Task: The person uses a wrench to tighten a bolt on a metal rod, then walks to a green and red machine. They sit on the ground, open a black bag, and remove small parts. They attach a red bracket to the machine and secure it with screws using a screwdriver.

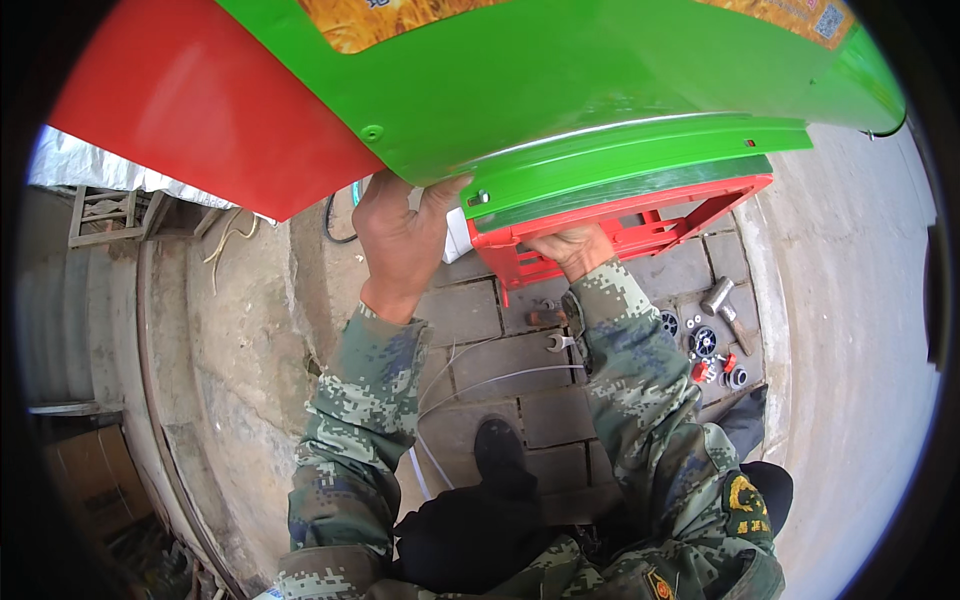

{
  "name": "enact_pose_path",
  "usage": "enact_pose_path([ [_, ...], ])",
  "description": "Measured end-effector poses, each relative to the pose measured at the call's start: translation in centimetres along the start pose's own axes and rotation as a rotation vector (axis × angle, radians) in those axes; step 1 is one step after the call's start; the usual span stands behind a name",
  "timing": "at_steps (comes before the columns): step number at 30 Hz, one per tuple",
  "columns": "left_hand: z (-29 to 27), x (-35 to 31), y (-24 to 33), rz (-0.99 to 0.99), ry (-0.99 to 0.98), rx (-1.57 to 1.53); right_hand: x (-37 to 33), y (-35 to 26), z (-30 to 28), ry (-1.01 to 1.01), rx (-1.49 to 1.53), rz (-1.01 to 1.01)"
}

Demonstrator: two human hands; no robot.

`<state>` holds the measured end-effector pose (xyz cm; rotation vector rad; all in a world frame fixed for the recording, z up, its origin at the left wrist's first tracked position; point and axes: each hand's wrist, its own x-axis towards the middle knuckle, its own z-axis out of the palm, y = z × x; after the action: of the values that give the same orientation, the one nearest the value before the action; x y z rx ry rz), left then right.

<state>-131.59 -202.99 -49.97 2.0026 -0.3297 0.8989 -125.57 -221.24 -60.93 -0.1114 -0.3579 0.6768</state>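
A large green sheet-metal housing [590, 90] fills the top of the view, with a red panel [210, 110] joined at its left. Below the housing's lower flange sits a red metal frame [690, 220]. My left hand [400, 240] is closed at the left corner of the green flange, thumb along its edge, close to a small bolt [480, 198]; some fingertips are hidden behind the metal. My right hand [578, 250] reaches in under the front rail of the red frame and touches it. Most of that hand's fingers are out of sight, so their grip is unclear.
On the paving bricks at right lie a hammer [727, 312], black wheels [704, 342] and small red parts [700, 371]. An open-ended wrench [560, 342] lies by my right sleeve. Pale straps [500, 377] cross the ground. A cardboard box [97, 480] stands lower left.
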Motion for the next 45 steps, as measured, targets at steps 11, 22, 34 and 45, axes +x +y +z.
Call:
enact_pose_path([
  [11, 0.8, -3.1, 2.0, -0.949, -0.078, -0.796, -0.3, 0.2, 0.8, 0.164, 0.062, 0.057],
  [22, -0.3, -2.5, -0.3, -1.135, -0.229, -1.054, -0.8, -0.2, -0.2, 0.229, -0.037, 0.017],
  [34, -0.3, -1.9, -4.2, -1.004, -0.468, -1.402, -1.0, -2.2, -0.5, 0.16, -0.004, 0.021],
  [45, -0.7, 0.1, -5.7, -1.137, -0.615, -1.27, -2.2, -2.8, -2.8, 0.283, -0.529, -0.106],
])
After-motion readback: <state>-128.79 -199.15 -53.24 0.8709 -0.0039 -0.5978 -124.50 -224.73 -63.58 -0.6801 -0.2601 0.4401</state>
